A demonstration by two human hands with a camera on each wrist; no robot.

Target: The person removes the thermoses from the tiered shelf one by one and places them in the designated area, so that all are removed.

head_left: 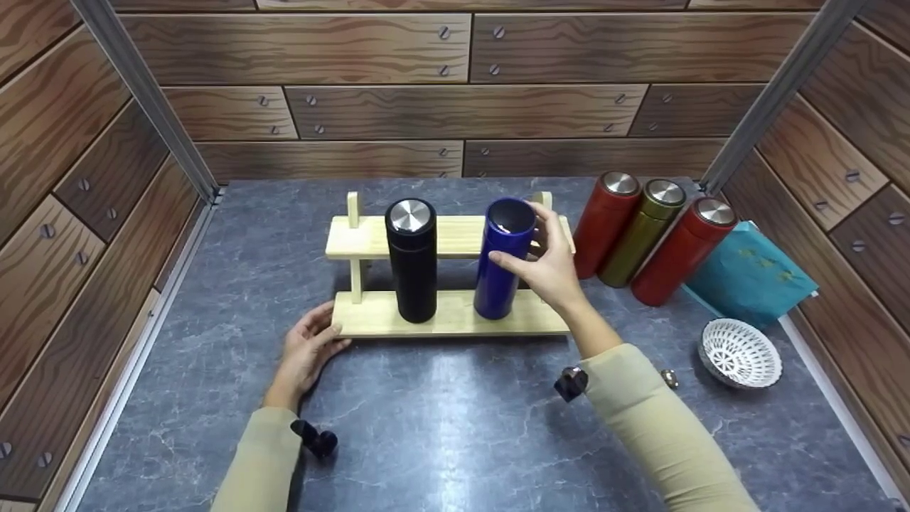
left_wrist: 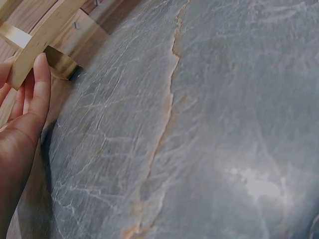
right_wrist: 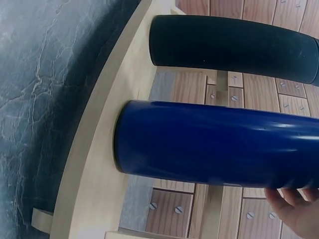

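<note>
A two-tier wooden rack [head_left: 455, 323] stands mid-table. On its lower board a black thermos [head_left: 414, 270] with a steel lid stands upright toward the left. To the right of it, a blue thermos [head_left: 496, 277] with a dark top stands on the same board. My right hand [head_left: 551, 267] grips the blue thermos near its top, thumb across the front and fingers behind. The left hand [head_left: 306, 352] pinches the left end of the lower board; in the left wrist view its thumb and fingers lie on either side of the wood [left_wrist: 30, 55].
Right of the rack stand a red thermos [head_left: 604, 224], an olive-gold thermos [head_left: 643, 235] and another red thermos [head_left: 682, 252]. A teal pouch [head_left: 753, 274] lies beside them, with a white woven bowl [head_left: 739, 353] nearer. A small shiny object [head_left: 669, 378] sits by the right sleeve.
</note>
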